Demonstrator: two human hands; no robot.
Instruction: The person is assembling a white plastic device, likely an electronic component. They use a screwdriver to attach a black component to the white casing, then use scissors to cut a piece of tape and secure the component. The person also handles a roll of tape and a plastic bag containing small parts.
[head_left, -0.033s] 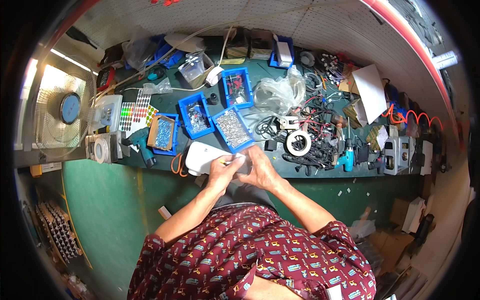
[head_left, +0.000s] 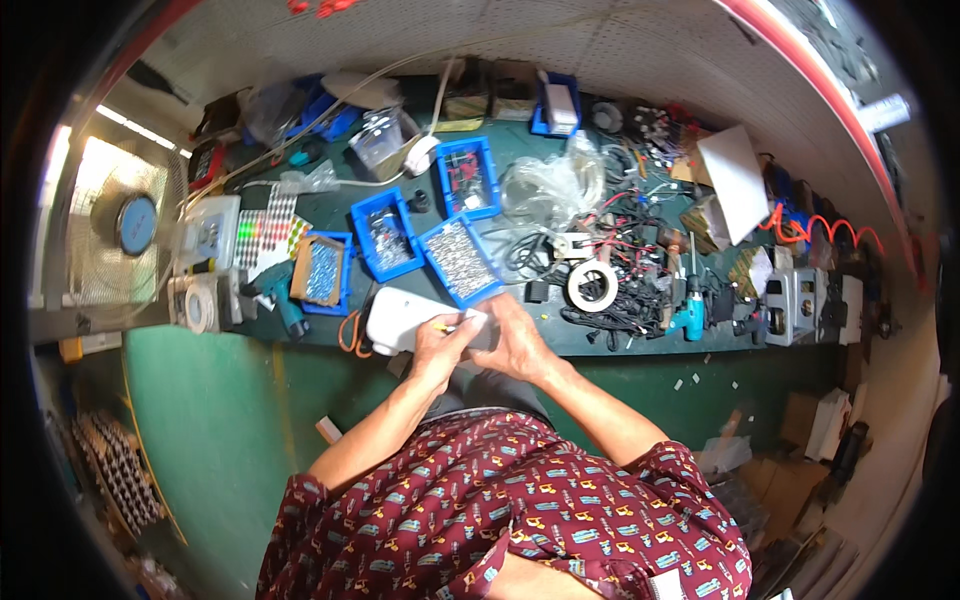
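Observation:
A white, rounded plastic housing (head_left: 396, 318) lies at the near edge of the bench, its right end between my two hands. My left hand (head_left: 440, 348) closes on that end with bent fingers, and a small yellow-and-white piece shows by its thumb. My right hand (head_left: 518, 342) is wrapped round a greyish part at the same end; the fingers hide most of it. Just beyond my hands stands a blue bin (head_left: 490, 288) of small silvery metal parts. Orange scissor-like handles (head_left: 350, 334) stick out left of the housing.
Further blue bins (head_left: 412, 262) hold small parts. A tape roll (head_left: 592, 286) sits by tangled black cables (head_left: 640, 307) at the right. Teal power drivers stand at the left (head_left: 289, 308) and right (head_left: 690, 318). A fan (head_left: 136, 225) is at far left.
The whole view has shifted very slightly. Both hands stay at the right end of the white housing, with almost no movement.

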